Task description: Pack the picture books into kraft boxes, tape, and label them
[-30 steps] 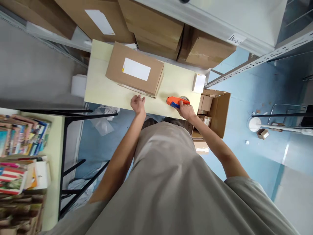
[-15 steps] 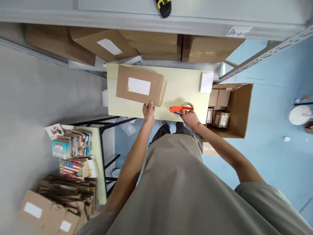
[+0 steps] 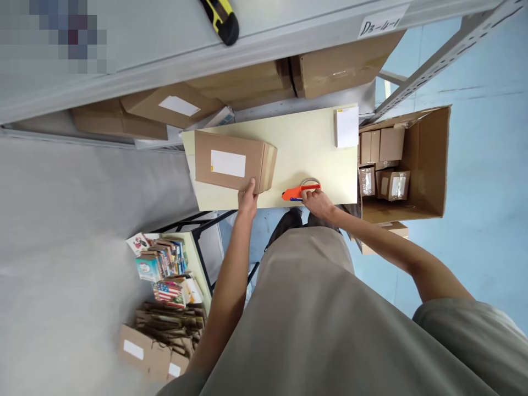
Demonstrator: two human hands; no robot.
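A closed cardboard box with a white label lies on the left part of the pale yellow table. My left hand grips its near edge by the right corner, thumb on the top face and the other fingers partly hidden against the side. Just right of the box, my right hand is closed around the handle of an orange tape dispenser. A roll of tape shows at its far side. The dispenser is apart from the box, close to the table's front edge.
A stack of white labels lies at the table's far right corner. Beyond the right edge stands a big open carton holding small boxes. Shelving with a utility knife rises behind. Books and folded cardboard are at lower left.
My view has turned and shifted, so the shelf appears tilted. My left thumb now reaches further onto the box's top. The dispenser stays in my right hand near the same spot.
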